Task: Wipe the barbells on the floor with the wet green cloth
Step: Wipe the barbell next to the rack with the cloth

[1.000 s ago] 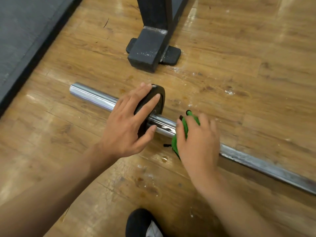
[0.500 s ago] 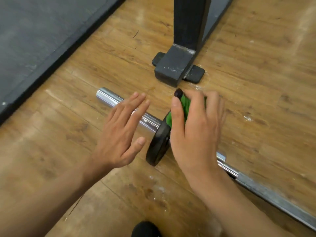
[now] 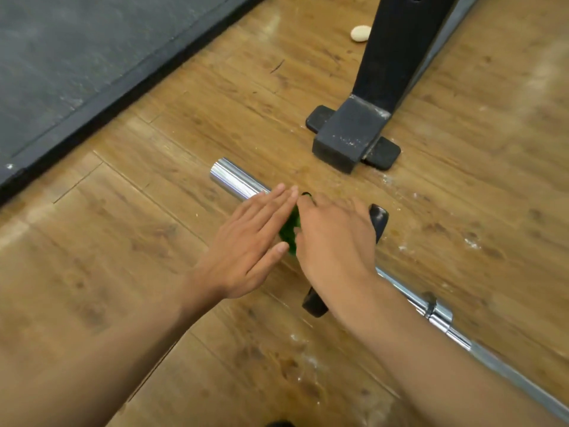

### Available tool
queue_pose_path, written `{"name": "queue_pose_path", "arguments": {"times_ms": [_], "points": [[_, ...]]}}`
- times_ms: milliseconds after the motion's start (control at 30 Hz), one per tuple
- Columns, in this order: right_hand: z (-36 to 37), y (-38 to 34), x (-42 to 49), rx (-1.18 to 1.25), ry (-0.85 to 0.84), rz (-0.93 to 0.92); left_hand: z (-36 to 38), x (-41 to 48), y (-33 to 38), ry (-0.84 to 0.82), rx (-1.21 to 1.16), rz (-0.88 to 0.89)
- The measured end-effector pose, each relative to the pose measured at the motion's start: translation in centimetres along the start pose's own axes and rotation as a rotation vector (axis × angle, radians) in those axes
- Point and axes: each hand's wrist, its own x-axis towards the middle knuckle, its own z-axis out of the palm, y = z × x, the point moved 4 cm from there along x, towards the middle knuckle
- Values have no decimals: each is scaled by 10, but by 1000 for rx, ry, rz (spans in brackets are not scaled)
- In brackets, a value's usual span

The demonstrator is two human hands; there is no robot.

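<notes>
A barbell lies diagonally on the wooden floor. Its chrome sleeve end (image 3: 234,180) points up-left, and its shaft (image 3: 443,318) runs off to the lower right. A small black plate (image 3: 379,221) stands on the sleeve, mostly hidden behind my right hand (image 3: 335,241). That hand grips the green cloth (image 3: 289,234) down over the sleeve, just left of the plate. Only a strip of the cloth shows between my hands. My left hand (image 3: 252,241) lies flat with straight fingers over the sleeve, right beside the cloth.
A black rack post with a square foot (image 3: 348,140) on a rubber pad stands just beyond the barbell. A dark grey mat (image 3: 77,57) covers the upper left. A small pale lump (image 3: 361,33) lies by the post. White specks dot the floor.
My right hand carried the cloth from the shaft, over the plate, onto the sleeve side. My left hand came off the plate and now lies flat on the sleeve.
</notes>
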Motion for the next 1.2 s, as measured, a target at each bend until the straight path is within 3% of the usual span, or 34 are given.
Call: {"name": "queue_pose_path", "arguments": {"times_ms": [100,233,333,467,600,733,867,933,1067,1200], "points": [[7,17,-17,-77,118,5,26,8,1,-21,-35,-5],[16,30,-36,192,403,117,35,19,8,-19,-29,-41],[21,31,-35,371,476,164,39,31,17,-26,-6,-93],[25,36,-40,475,547,174,54,36,31,10,65,-18],[31,33,-39,450,539,193,55,29,40,60,-213,50],[34,30,-44,424,498,198,48,27,23,-64,117,103],[34,33,-44,321,444,226,29,53,-16,-92,287,-109],[32,35,-42,305,432,243,28,58,-12,-59,298,-135],[29,35,-41,304,427,241,55,40,35,-99,124,6],[31,34,-45,290,430,192,34,35,-13,-156,302,-37]]}}
